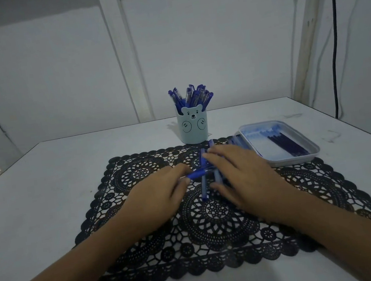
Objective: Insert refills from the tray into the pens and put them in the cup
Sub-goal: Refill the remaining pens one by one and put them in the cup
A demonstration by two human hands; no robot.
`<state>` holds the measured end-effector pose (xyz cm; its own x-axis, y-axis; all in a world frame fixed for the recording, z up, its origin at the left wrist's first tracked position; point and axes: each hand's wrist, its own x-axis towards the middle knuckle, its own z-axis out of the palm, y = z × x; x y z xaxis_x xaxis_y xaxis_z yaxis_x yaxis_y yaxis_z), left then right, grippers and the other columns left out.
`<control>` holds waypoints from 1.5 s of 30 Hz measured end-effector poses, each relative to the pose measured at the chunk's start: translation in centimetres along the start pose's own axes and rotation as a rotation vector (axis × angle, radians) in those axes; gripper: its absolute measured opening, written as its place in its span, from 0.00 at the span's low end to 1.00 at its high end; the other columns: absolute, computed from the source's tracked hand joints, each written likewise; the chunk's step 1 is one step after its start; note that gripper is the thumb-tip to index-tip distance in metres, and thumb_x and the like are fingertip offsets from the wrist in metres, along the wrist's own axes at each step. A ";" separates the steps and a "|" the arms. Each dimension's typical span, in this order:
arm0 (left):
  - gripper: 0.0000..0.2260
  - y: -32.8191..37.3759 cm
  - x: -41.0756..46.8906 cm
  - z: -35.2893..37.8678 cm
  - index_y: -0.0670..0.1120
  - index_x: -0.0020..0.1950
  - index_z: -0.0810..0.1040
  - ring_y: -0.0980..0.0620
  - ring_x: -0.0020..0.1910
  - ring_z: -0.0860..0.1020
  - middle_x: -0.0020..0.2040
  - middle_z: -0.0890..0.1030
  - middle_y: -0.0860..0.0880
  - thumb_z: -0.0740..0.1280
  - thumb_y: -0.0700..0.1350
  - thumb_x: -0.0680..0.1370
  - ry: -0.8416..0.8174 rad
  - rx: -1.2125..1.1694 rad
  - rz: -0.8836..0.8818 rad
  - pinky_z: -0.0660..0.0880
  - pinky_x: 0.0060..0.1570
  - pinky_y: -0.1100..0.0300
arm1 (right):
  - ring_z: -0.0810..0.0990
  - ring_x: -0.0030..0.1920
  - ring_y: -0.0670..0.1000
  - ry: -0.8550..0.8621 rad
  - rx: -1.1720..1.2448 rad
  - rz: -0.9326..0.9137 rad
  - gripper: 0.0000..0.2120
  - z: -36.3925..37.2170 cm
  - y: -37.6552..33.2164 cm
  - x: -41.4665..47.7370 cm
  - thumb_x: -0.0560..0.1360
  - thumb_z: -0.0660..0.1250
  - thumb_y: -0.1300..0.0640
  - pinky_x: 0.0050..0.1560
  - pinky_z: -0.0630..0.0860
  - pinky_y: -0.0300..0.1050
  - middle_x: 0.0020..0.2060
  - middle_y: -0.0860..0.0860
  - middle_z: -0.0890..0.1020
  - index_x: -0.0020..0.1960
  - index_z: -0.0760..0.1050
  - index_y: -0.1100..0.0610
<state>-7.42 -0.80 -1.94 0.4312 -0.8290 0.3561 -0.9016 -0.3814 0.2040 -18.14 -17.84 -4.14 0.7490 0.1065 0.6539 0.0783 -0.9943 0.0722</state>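
Plainly, from the head view, your left grip (160, 189) pinched one end of a crosswise pen (197, 174) on the lace mat (136, 171), its long axis running left to right. Your right grip (239, 171) lay flat, fingers straight, over loose pens (204, 189) pointing towards the cup (193, 129). They looked light, stiff and slick, probably best pinched mid-barrel.

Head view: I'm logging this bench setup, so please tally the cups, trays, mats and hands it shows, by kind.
Cup: 1
Tray: 1
Lace mat: 1
Hands: 2, the left hand and the right hand
Total: 5
The pens are too bunched and blurred to count.
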 end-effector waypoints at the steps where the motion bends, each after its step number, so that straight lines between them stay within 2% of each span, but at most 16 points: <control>1: 0.05 0.0 -0.4 0.2 0.56 0.53 0.69 0.62 0.37 0.70 0.38 0.70 0.60 0.55 0.51 0.79 0.011 -0.020 0.019 0.64 0.34 0.68 | 0.77 0.55 0.55 -0.022 -0.034 -0.029 0.22 0.1 -0.4 0.0 0.73 0.56 0.49 0.50 0.76 0.50 0.56 0.55 0.78 0.61 0.71 0.60; 4: 0.05 0.0 -1.1 1.0 0.57 0.51 0.70 0.62 0.38 0.71 0.39 0.73 0.58 0.56 0.53 0.79 0.022 -0.060 0.040 0.63 0.35 0.70 | 0.79 0.44 0.54 -0.045 -0.072 -0.123 0.13 0.6 -0.7 -0.1 0.73 0.62 0.56 0.39 0.77 0.47 0.47 0.54 0.80 0.56 0.72 0.59; 6: 0.09 -0.2 -1.3 1.5 0.55 0.52 0.72 0.61 0.39 0.71 0.40 0.73 0.59 0.55 0.55 0.78 0.038 -0.050 0.047 0.64 0.36 0.72 | 0.77 0.37 0.52 -0.073 -0.061 -0.162 0.13 0.7 -0.8 -0.3 0.70 0.69 0.62 0.33 0.75 0.44 0.41 0.53 0.79 0.53 0.74 0.60; 8: 0.13 -0.4 -1.4 1.6 0.53 0.51 0.74 0.61 0.38 0.69 0.38 0.71 0.61 0.53 0.57 0.77 0.077 -0.002 0.095 0.64 0.35 0.72 | 0.75 0.33 0.50 -0.111 -0.085 -0.163 0.10 0.3 -1.0 -0.3 0.71 0.65 0.60 0.28 0.72 0.42 0.37 0.52 0.77 0.51 0.75 0.59; 11: 0.13 -0.6 -1.5 1.7 0.49 0.49 0.76 0.59 0.39 0.70 0.38 0.75 0.57 0.54 0.52 0.78 0.127 0.061 0.203 0.65 0.38 0.68 | 0.72 0.26 0.49 -0.199 -0.071 -0.151 0.12 0.0 -1.1 -0.3 0.72 0.55 0.55 0.21 0.65 0.40 0.32 0.49 0.75 0.50 0.74 0.56; 14: 0.12 -0.6 -1.6 1.6 0.47 0.48 0.77 0.57 0.38 0.71 0.38 0.77 0.54 0.55 0.50 0.78 0.129 0.072 0.254 0.66 0.40 0.65 | 0.69 0.22 0.49 -0.244 -0.017 -0.176 0.11 0.0 -1.2 -0.5 0.74 0.54 0.52 0.17 0.67 0.41 0.29 0.48 0.73 0.48 0.73 0.55; 19: 0.13 -0.5 -1.9 1.3 0.46 0.47 0.78 0.57 0.34 0.73 0.37 0.76 0.53 0.56 0.49 0.78 0.127 0.081 0.295 0.66 0.37 0.67 | 0.68 0.20 0.48 -0.236 0.060 -0.141 0.17 -0.7 -0.7 -0.5 0.79 0.50 0.45 0.18 0.68 0.40 0.23 0.46 0.73 0.48 0.74 0.52; 22: 0.12 -0.4 -1.9 1.3 0.45 0.47 0.78 0.57 0.33 0.72 0.36 0.76 0.53 0.56 0.48 0.78 0.134 0.091 0.312 0.65 0.38 0.68 | 0.70 0.21 0.47 -0.234 0.071 -0.138 0.17 -1.2 -0.5 -0.5 0.78 0.50 0.43 0.20 0.69 0.40 0.24 0.46 0.75 0.49 0.74 0.50; 26: 0.13 -0.8 -1.9 1.6 0.47 0.49 0.77 0.61 0.36 0.69 0.38 0.75 0.56 0.56 0.51 0.78 0.149 0.060 0.221 0.65 0.37 0.70 | 0.67 0.20 0.43 -0.239 0.066 0.002 0.20 -1.8 -0.6 -0.2 0.77 0.48 0.39 0.18 0.63 0.35 0.24 0.44 0.72 0.46 0.72 0.51; 28: 0.13 -0.9 -1.8 1.5 0.51 0.49 0.75 0.61 0.37 0.69 0.36 0.72 0.60 0.54 0.54 0.77 0.162 0.007 0.106 0.65 0.33 0.71 | 0.69 0.25 0.42 -0.220 0.113 0.107 0.15 -2.4 -0.4 -0.1 0.78 0.49 0.44 0.25 0.61 0.34 0.29 0.44 0.72 0.47 0.69 0.52; 30: 0.12 -1.0 -1.7 1.5 0.54 0.49 0.74 0.61 0.41 0.71 0.35 0.71 0.61 0.53 0.56 0.76 0.153 -0.064 -0.005 0.65 0.33 0.71 | 0.72 0.36 0.45 -0.212 0.246 0.241 0.09 -2.9 0.1 -0.2 0.79 0.51 0.52 0.34 0.64 0.36 0.38 0.45 0.72 0.50 0.68 0.53; 32: 0.12 -1.1 -1.6 1.6 0.55 0.50 0.73 0.60 0.43 0.72 0.36 0.72 0.60 0.53 0.56 0.75 0.166 -0.103 -0.040 0.64 0.33 0.69 | 0.71 0.42 0.43 -0.215 0.337 0.301 0.08 -3.2 0.3 -0.3 0.78 0.55 0.56 0.43 0.67 0.34 0.44 0.45 0.69 0.54 0.70 0.55; 36: 0.12 -1.2 -1.5 1.7 0.54 0.49 0.74 0.59 0.41 0.72 0.36 0.73 0.59 0.54 0.55 0.75 0.173 -0.118 -0.034 0.62 0.31 0.68 | 0.68 0.44 0.34 -0.336 0.352 0.162 0.12 -3.4 -0.4 -0.1 0.76 0.62 0.53 0.44 0.64 0.25 0.45 0.41 0.68 0.58 0.71 0.51; 38: 0.11 -1.2 -1.5 1.7 0.55 0.49 0.73 0.59 0.41 0.72 0.36 0.73 0.59 0.54 0.55 0.75 0.174 -0.129 -0.033 0.62 0.32 0.68 | 0.69 0.45 0.37 -0.419 0.344 0.127 0.14 -3.4 -1.0 -0.3 0.74 0.64 0.48 0.46 0.67 0.28 0.46 0.41 0.71 0.58 0.68 0.47; 41: 0.10 -1.1 -1.5 1.7 0.55 0.48 0.73 0.59 0.40 0.72 0.35 0.73 0.59 0.54 0.55 0.75 0.173 -0.137 -0.038 0.62 0.31 0.68 | 0.71 0.48 0.43 -0.464 0.316 0.121 0.14 -3.2 -1.7 -0.6 0.73 0.64 0.44 0.51 0.71 0.39 0.47 0.44 0.73 0.52 0.63 0.46; 45: 0.11 -1.1 -1.6 1.6 0.54 0.49 0.74 0.59 0.40 0.72 0.35 0.73 0.58 0.54 0.55 0.75 0.180 -0.141 -0.035 0.62 0.31 0.69 | 0.69 0.43 0.42 -0.446 0.292 0.106 0.13 -3.4 -1.4 -0.4 0.71 0.62 0.39 0.45 0.69 0.35 0.42 0.40 0.71 0.46 0.66 0.47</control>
<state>-7.14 0.29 -4.19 0.4724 -0.7250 0.5012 -0.8780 -0.3373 0.3398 -20.82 -16.44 -1.97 0.9644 0.0574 0.2582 0.1192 -0.9658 -0.2303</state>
